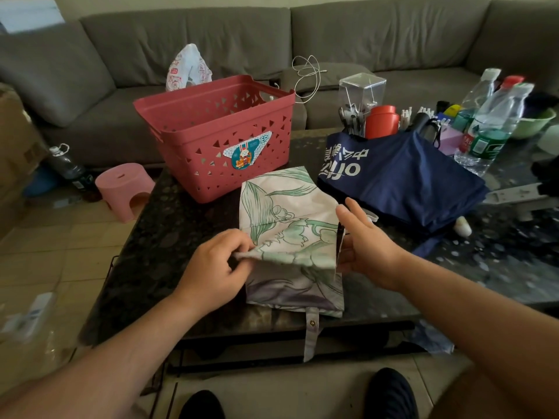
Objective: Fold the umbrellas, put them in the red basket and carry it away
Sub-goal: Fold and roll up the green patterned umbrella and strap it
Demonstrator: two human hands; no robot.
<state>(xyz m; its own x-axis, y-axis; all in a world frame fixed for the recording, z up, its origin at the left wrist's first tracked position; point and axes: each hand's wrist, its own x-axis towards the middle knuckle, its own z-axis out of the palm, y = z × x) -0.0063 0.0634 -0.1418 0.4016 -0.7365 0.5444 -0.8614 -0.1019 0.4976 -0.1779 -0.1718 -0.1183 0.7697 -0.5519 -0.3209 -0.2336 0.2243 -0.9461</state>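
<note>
Floral umbrella lies centre frame, long axis toward the red basket directly above it. Left hand pinches a canopy fold; right hand, fingers straight, steadies the right edge.

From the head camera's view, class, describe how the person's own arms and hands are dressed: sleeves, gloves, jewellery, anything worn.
Both forearms are bare to the frame's edge, with no sleeves in view. The left hand and the right hand wear no gloves; no ring shows on the fingers and no watch or band on either wrist. Below, two dark shoes show at the bottom edge.
</note>
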